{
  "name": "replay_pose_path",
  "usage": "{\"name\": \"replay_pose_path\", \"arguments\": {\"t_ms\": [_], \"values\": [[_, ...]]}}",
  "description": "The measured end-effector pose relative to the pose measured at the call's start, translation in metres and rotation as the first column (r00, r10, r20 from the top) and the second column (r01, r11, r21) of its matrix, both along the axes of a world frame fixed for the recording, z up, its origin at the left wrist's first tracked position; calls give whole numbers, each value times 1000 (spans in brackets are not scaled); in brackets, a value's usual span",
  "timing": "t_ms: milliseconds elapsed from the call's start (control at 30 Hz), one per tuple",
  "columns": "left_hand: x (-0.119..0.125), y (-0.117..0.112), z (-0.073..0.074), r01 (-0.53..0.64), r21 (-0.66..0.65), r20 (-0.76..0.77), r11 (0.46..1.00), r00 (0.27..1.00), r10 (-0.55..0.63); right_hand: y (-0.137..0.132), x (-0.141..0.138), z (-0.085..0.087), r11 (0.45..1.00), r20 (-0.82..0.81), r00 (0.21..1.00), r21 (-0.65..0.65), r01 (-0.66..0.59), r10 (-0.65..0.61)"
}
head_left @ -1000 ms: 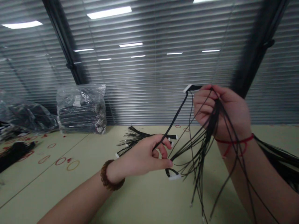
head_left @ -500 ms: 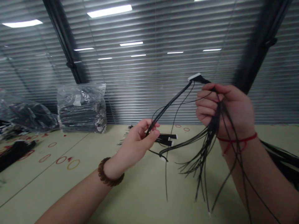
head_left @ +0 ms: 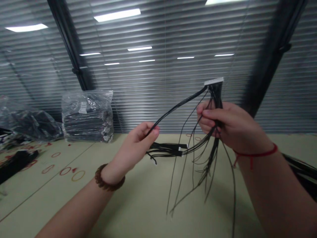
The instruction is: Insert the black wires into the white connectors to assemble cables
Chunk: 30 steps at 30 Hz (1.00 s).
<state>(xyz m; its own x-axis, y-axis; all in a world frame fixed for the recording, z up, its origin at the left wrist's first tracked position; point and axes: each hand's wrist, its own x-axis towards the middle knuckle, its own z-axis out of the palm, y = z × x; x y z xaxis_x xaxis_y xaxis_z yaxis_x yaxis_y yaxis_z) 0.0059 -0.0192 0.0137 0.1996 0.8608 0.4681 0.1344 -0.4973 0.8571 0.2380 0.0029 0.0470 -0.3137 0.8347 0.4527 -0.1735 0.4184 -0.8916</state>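
While a black wire bundle is gripped in the right hand just below its white connector, one strand is pinched by the left hand.

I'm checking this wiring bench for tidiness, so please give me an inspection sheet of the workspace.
Surface: pale green table with red rings on it.
Job's things: black wire harness with a white connector at its top.
Clutter: clear plastic bag of black bundles, second plastic bag, loose black bundle.
Grippers: left hand pinches the wires; right hand grips them lower down.
Cables: more black wires at the right edge.
Surroundings: slatted blinds, dark post.
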Motion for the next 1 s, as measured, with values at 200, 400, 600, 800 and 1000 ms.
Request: {"name": "replay_pose_path", "arguments": {"t_ms": [200,400,600,800,1000], "values": [[-1,-3,2,40,16,-22,999,999,-39,-2,-10,-5,999,284,959,34,-27,17],[1,-3,-4,-90,519,-192,850,957,218,-6,-23,-9,985,427,891,5,-175,156],[1,-8,-4,-139,779,-399,612,643,654,-10,-27,-10,945,390,872,13,-327,296],[4,-14,-1,-50,408,-396,911,890,227,-12,-32,-12,867,354,818,38,-497,453],[8,-13,-4,237,8,168,971,957,-235,-14,-34,-13,855,349,812,54,-515,467]]}}
